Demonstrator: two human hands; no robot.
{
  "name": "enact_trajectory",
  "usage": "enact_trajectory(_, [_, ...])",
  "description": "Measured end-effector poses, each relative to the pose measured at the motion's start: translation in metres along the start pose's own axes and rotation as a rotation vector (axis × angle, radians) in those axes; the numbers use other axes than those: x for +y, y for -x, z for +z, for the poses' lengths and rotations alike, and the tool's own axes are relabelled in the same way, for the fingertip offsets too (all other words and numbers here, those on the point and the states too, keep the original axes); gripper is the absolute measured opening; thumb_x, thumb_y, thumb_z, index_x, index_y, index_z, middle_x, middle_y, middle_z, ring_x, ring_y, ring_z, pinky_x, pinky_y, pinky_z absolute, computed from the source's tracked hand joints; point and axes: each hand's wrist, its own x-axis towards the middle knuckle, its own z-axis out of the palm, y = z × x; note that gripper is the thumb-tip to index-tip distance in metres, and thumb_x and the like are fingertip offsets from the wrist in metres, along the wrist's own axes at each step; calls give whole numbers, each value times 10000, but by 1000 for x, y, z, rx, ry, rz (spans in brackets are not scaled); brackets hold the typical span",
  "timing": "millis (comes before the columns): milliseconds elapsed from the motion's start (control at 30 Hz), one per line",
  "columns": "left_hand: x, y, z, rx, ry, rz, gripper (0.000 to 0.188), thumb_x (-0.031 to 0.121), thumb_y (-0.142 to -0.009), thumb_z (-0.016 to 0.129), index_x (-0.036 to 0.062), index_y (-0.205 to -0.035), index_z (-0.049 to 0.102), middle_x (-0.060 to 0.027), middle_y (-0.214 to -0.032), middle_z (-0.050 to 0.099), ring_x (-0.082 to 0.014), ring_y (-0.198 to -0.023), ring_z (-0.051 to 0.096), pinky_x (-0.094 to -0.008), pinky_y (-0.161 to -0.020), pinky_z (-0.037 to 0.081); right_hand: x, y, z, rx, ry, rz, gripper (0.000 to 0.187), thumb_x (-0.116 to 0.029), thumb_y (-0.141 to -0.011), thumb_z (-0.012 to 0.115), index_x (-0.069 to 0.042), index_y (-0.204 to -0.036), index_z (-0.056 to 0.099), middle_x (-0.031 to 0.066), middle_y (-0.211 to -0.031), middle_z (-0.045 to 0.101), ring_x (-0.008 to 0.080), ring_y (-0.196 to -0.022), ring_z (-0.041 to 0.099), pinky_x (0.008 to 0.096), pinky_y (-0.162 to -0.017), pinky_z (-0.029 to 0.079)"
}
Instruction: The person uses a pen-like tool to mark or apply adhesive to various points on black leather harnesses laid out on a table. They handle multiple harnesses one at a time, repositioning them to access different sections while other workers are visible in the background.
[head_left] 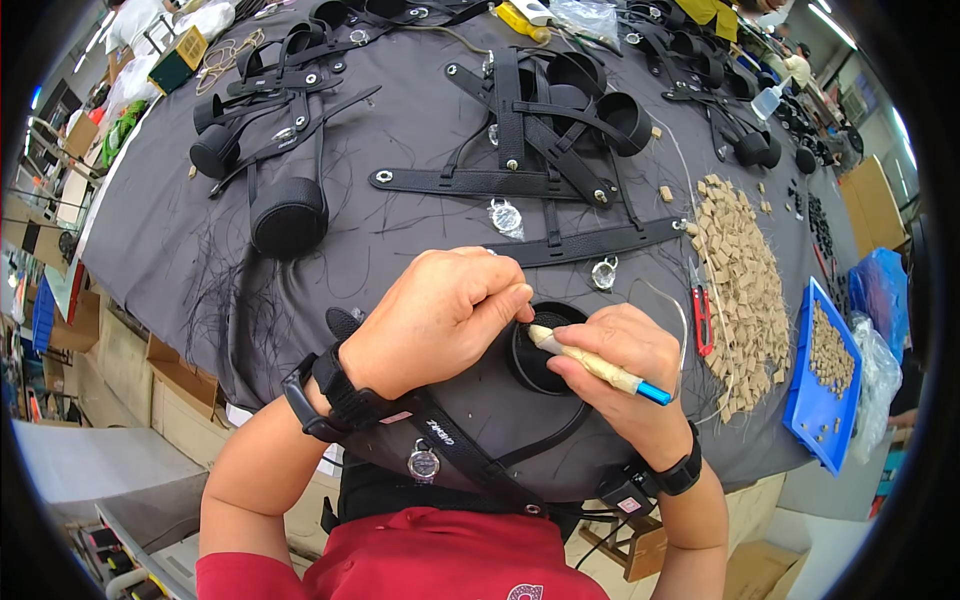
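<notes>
Near the table's front edge a round black cup is joined to a black strap. My left hand is closed in a pinch at the cup's upper left rim; whatever lies between the fingertips is mostly hidden. Gripped in my right hand is a pen-shaped tool, wrapped in cream tape with a blue end. Its tip points into the cup, close to my left fingertips. From the strap, beside my left wrist, hangs a clear round tag.
Black strap assemblies with cups spread across the grey cloth. Right of my hand lie red-handled snips, a pale cord and a heap of small tan blocks. A blue tray with more blocks sits farther right. Loose black threads litter the left.
</notes>
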Motion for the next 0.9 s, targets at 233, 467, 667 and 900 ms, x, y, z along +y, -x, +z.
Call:
enact_trajectory(233, [-1, 0, -1, -16, 32, -28, 193, 100, -962, 578, 13, -854, 711, -96, -810, 719, -239, -782, 683, -331, -721, 533, -1, -1, 0, 8, 9, -3, 238, -65, -704, 827, -29, -914, 720, 99, -788, 689, 263, -721, 645, 338, -638, 505])
enact_trajectory(467, [-1, 9, -37, 259, 127, -145, 248, 133, -1015, 537, -19, -883, 682, -99, -910, 725, -148, -889, 665, -287, -839, 505, -4, 4, -13, 147, -245, 187, 94, 13, -781, 699, 21, -874, 690, 96, -774, 670, 183, -669, 616, 295, -606, 471])
enact_trajectory(667, [-8, 28, -103, 731, -967, -92, 491, 69, -873, 663, 9, -1344, 536, -169, -1389, 535, -328, -1310, 483, -408, -1109, 350, 13, 12, -48, 710, -701, 321, 222, -217, -956, 586, 3, -956, 615, 94, -801, 635, 163, -672, 597, 279, -593, 476])
enact_trajectory(900, [51, 38, -21, -274, -608, -243, 478, 123, -783, 747, -48, -1178, 539, -200, -1216, 578, -353, -1122, 545, -407, -939, 433, 21, 12, -86, 1005, -901, 282, 247, -278, -992, 552, -33, -966, 569, 55, -723, 558, 152, -690, 562, 271, -575, 425])
